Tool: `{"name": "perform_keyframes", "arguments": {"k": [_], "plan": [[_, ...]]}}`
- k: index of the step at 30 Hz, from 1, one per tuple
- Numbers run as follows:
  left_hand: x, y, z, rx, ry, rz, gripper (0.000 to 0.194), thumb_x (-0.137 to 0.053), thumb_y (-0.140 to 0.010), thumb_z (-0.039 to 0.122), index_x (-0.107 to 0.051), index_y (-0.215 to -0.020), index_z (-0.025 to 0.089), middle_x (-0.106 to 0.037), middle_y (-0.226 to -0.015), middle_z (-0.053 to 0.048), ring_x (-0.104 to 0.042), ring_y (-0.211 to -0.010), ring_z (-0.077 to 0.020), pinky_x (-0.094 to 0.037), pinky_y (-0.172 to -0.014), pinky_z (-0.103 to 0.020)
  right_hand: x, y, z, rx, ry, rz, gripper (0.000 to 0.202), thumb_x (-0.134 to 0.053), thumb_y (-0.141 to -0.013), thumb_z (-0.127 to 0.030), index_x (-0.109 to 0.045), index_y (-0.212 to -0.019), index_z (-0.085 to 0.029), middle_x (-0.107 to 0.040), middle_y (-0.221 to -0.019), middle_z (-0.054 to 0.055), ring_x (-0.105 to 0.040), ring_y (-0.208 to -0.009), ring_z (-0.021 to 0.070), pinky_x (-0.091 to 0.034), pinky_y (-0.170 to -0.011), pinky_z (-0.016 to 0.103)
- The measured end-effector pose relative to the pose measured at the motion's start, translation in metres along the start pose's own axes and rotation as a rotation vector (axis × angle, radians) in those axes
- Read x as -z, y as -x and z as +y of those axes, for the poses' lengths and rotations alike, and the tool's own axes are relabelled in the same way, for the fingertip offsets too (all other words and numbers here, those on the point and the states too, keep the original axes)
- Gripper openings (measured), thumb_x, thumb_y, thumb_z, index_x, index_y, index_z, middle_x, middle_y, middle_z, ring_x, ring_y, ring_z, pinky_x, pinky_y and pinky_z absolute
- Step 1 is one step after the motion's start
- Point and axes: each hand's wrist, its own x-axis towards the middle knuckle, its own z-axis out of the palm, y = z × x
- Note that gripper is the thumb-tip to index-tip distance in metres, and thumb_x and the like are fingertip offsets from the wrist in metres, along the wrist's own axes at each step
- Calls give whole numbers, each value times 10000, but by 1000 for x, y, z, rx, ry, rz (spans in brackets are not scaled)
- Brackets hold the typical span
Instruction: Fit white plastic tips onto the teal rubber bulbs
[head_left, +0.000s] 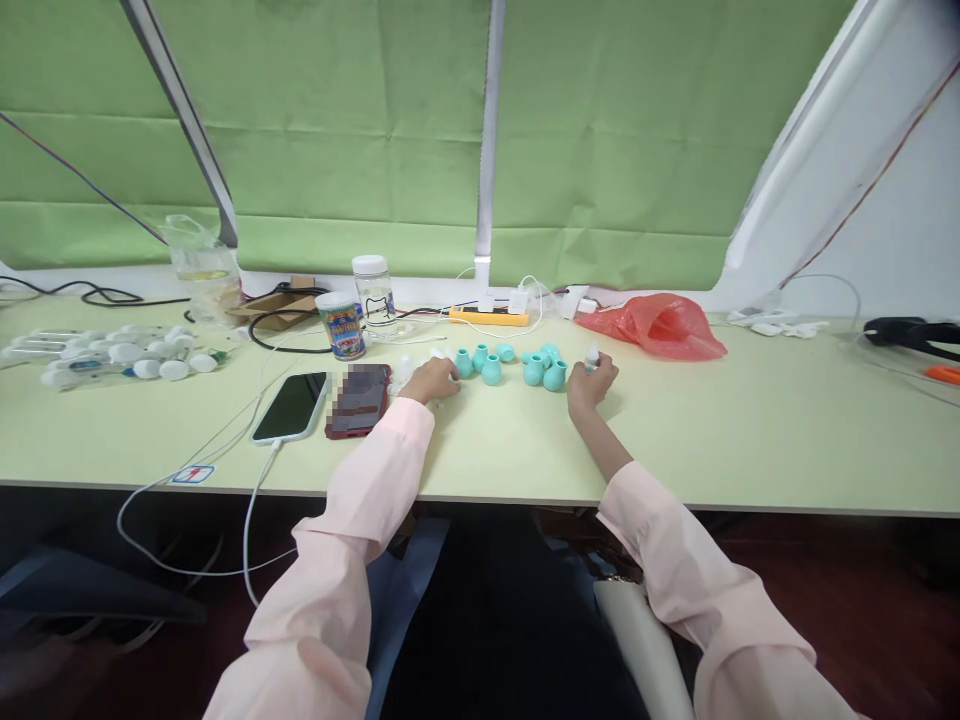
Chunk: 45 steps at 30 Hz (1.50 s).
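Beside a small cluster of white and translucent pieces [402, 372], my left hand [431, 380] rests on the table with its fingers curled down. What those fingers hold, if anything, is hidden. My right hand [591, 384] is closed around a small white piece [592, 357] whose top pokes up between thumb and fingers. Between the hands are several small turquoise pots with round bellies and narrow necks. One upright turquoise pot [491, 370] is nearer my left hand, and another turquoise pot [555, 376] is close beside my right hand.
Left of my hands lie a red-edged phone [358, 402] and a white-cased phone [291, 407] on a charging cable. Behind stand a printed tub [341, 326], a lidded jar [374, 292] and a yellow power strip [489, 316]. A red plastic bag [660, 327] lies at right, packed white-capped items [124, 352] at left.
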Motion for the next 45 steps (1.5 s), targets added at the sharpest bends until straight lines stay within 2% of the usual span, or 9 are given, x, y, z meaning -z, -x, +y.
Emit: {"name": "perform_keyframes", "arguments": {"k": [10,18,22,26,31,34,37,39,45], "plan": [[-3,-3,-3,-85,43,-78,285,-484,-599,197,-634,-841,177,-617,-836,-49,-567,-752,-153,-426,-682,-218,0,-3,0,90,-37,47,307,-366,-664,-129,-390,-964,-191,-425,-1037,68,-439,-952,190,-334,-799,359],[0,-1,0,-92,98,-43,230,-497,-587,183,-638,-768,167,-619,-790,-50,-566,-713,-147,-428,-667,-227,0,2,0,168,20,39,432,-419,-625,-176,-333,-1046,-224,-374,-1113,86,-369,-1000,261,-322,-764,476],[6,1,1,-59,124,20,228,-498,-593,166,-637,-773,170,-620,-781,-45,-566,-722,-146,-427,-658,-224,5,8,-7,292,39,105,498,-441,-611,-199,-288,-1085,-211,-319,-1148,114,-310,-1051,280,-305,-778,486],[6,2,1,-65,135,3,214,-512,-589,159,-641,-760,172,-625,-775,-38,-565,-716,-142,-426,-651,-219,9,15,-13,518,60,125,451,-444,-636,-215,-316,-1068,-187,-339,-1136,127,-295,-1086,276,-271,-823,482],[6,0,-3,-74,198,41,198,-517,-599,173,-650,-743,157,-633,-728,-37,-563,-680,-139,-422,-625,-221,6,23,-10,836,8,-19,329,-441,-700,-241,-388,-1016,-166,-430,-1045,130,-363,-1041,251,-282,-838,457],[11,2,0,-128,361,63,203,-544,-608,229,-659,-739,125,-637,-688,-48,-556,-634,-134,-420,-601,-225,0,33,-6,1026,-42,-227,256,-442,-737,-252,-443,-978,-166,-502,-862,95,-457,-879,213,-365,-760,385],[17,7,12,-250,619,-49,265,-581,-600,281,-662,-779,104,-643,-691,-56,-552,-621,-126,-421,-572,-215,-4,49,-4,1208,-13,-476,262,-442,-767,-277,-476,-1007,-177,-526,-742,61,-488,-759,189,-402,-692,341],[18,10,20,-312,725,-127,290,-595,-597,301,-665,-792,99,-641,-686,-59,-538,-602,-113,-412,-546,-205,-6,57,-5,1306,22,-571,259,-438,-780,-288,-498,-1010,-184,-544,-734,58,-492,-747,189,-408,-666,333],[11,13,30,-293,851,-234,297,-605,-606,348,-675,-780,117,-625,-623,-53,-483,-526,-71,-399,-493,-187,-7,61,-4,1375,33,-595,209,-398,-813,-231,-557,-935,-173,-581,-722,61,-485,-724,181,-407,-618,314]]}}
